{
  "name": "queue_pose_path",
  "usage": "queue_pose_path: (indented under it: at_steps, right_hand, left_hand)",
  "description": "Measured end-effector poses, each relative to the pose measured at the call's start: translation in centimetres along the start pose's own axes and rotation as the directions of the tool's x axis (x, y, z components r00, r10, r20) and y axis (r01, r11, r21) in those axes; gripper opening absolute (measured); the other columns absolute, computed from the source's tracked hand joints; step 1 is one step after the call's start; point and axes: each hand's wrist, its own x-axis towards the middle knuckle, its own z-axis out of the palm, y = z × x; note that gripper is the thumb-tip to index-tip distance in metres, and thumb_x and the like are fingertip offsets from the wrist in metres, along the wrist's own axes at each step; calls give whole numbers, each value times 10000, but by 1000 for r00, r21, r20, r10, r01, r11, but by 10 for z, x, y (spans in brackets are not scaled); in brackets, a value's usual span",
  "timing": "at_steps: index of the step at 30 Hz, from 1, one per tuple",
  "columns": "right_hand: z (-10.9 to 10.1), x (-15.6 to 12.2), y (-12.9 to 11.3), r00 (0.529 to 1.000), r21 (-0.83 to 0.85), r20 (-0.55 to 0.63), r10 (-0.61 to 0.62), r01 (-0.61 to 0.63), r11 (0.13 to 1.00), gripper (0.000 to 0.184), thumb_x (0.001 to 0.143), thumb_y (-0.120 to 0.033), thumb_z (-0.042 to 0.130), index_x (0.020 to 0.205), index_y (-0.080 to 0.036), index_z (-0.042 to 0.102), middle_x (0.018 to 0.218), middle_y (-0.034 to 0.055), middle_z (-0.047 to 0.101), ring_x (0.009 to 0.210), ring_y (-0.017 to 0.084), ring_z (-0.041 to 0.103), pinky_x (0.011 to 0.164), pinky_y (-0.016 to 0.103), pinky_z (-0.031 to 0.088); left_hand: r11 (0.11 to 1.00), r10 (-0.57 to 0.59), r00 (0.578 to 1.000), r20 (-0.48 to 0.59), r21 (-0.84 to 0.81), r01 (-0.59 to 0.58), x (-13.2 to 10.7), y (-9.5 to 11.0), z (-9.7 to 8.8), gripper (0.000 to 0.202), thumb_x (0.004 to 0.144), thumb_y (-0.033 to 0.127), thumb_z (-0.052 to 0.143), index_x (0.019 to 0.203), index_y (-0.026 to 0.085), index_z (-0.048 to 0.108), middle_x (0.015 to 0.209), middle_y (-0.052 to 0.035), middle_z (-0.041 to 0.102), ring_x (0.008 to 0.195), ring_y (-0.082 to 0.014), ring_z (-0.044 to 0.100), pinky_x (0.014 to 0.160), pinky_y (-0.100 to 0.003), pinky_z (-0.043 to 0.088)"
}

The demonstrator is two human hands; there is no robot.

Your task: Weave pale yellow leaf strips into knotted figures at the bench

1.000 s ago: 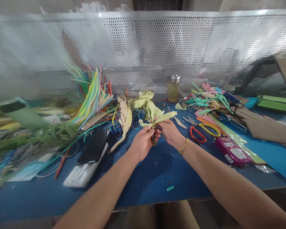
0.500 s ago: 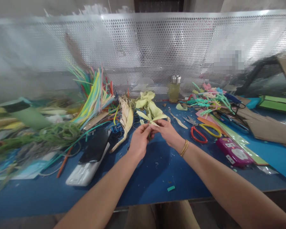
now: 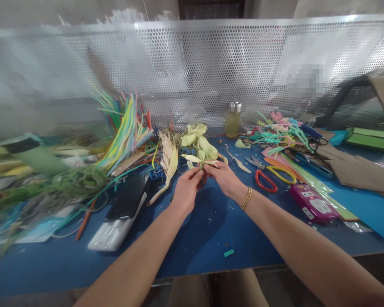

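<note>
Between my fingertips is a small cluster of pale green corn husk strips, bound on a short green stem. My left hand pinches the stem from the left, thumb and fingers pressed together. My right hand, below a gold bracelet, pinches the same piece from the right. Just behind lies a crumpled pile of pale green husks. A dried husk with a long stalk rests left of my hands. A loose husk strip lies to the right, near red-and-yellow-handled scissors.
A black phone lies on a white box at left. Colourful pipe cleaners and green strands crowd behind. A glass bottle stands at the back. A purple case and cardboard are at right.
The husk strips between my hands have turned, so one strip now points left and the green stem shows. Both hands stay in nearly the same place, still pinching.
</note>
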Motion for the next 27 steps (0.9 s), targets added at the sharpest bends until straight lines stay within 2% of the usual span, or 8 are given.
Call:
queue_pose_path:
  at_steps: [4,8,15,21,27]
  right_hand:
    - [1,-1,-2,995,-8,-99,-28,27,1000,317,639,-347,797,864,-172,659,742,-7,652,649,124,580,657,293,494]
    - [-1,-1,-4,971,-134,-195,-136,111,985,342,645,-325,797,930,-197,659,804,9,680,672,137,609,663,299,509]
    - [-3,-1,-8,942,-338,-163,-292,224,914,102,739,-297,706,785,-213,671,727,8,657,663,148,600,670,308,497]
    - [-3,-2,-10,957,-337,-113,-266,214,917,85,723,-272,692,775,-211,667,774,4,668,729,144,598,728,303,484]
    - [-5,0,-9,959,-328,-150,-241,182,927,107,720,-286,702,788,-209,672,780,4,666,727,136,582,722,291,479]
  left_hand:
    - [1000,20,999,-28,-11,-20,0,2,1,294,653,291,803,905,155,733,807,-45,694,710,-132,599,655,-253,451]
    - [1000,17,1000,-20,1,-17,-1,2,1,254,659,285,798,867,155,730,828,-57,704,745,-141,612,683,-258,457]
    - [999,4,999,-33,-46,-5,-2,6,2,299,618,291,837,861,177,704,861,-36,698,789,-146,628,675,-251,444]
    - [991,86,992,-93,-98,-95,2,7,1,271,573,221,843,792,174,690,740,25,637,606,-71,512,585,-218,391]
    - [994,73,995,-68,-74,-78,2,6,1,225,588,203,824,767,161,693,739,11,639,620,-77,516,579,-217,389]
